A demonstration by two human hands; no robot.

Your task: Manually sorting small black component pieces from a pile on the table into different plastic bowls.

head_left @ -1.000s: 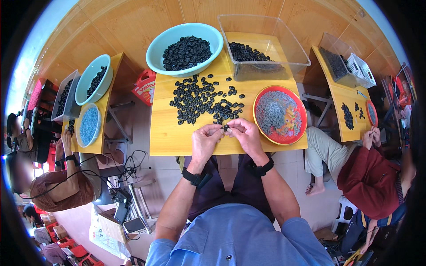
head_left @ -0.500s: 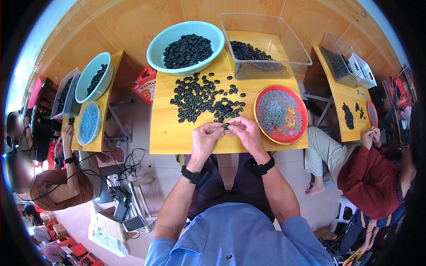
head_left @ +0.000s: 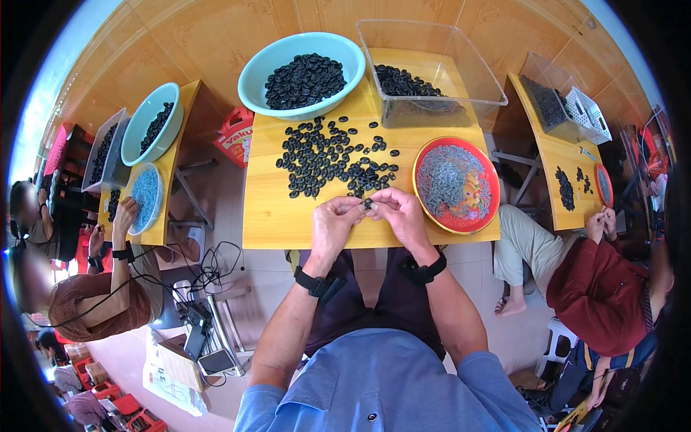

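Observation:
At the near edge of the yellow table (head_left: 270, 216), my left hand (head_left: 334, 227) and my right hand (head_left: 403, 219) meet fingertip to fingertip. Pinched between them is a small black oval piece (head_left: 367, 204), largely covered by the fingers. Just beyond my hands, many similar black oval pieces (head_left: 309, 158) lie spread over the tabletop. To the right of my right hand stands a round red dish (head_left: 461, 229) with a yellow rim, holding a heap of thin grey bits (head_left: 440, 176) too small to name.
A turquoise basin (head_left: 302, 113) and a clear plastic bin (head_left: 432, 115), both with black pieces, stand at the back. Co-workers sit at side tables; one's hand (head_left: 126, 213) is by a tray of bluish bits (head_left: 146, 191). Cables (head_left: 209, 270) hang at lower left.
My hands stay nearly in place, fingers shifting slightly on the black piece. The left co-worker's hand has moved toward the tray of bluish bits.

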